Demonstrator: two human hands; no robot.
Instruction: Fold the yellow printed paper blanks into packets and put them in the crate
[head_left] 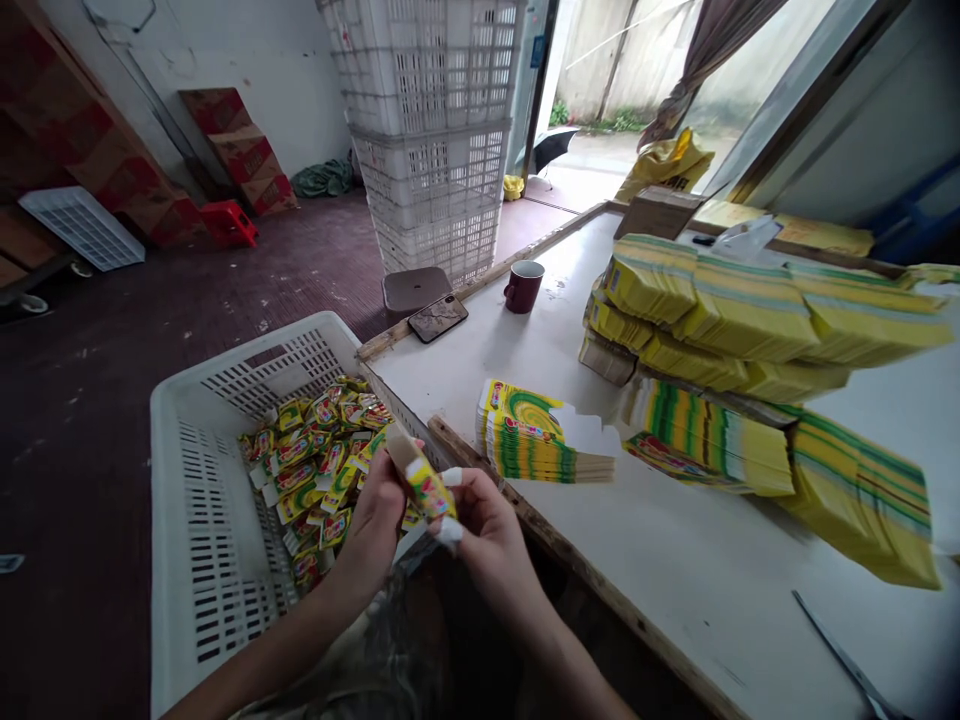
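Between my two hands, over the table's near edge, is a small yellow carton (429,490) with its grey-brown inside showing at the upper end. My left hand (377,510) is closed around its left side. The thumb and a finger of my right hand (484,515), both wrapped in white at the tips, pinch its lower right end. Just beyond lies a stack of flat yellow and green cartons (529,440) on the white table (705,560). Left of my hands, a white plastic basket (202,480) holds a heap of small folded cartons (326,460).
Bundled flat cartons (720,300) are piled at the right of the table. A dark red mug (523,288) and a phone (439,318) stand and lie near the far left edge. Scissors (847,660) lie at lower right. Stacked white crates (435,130) rise beyond the table.
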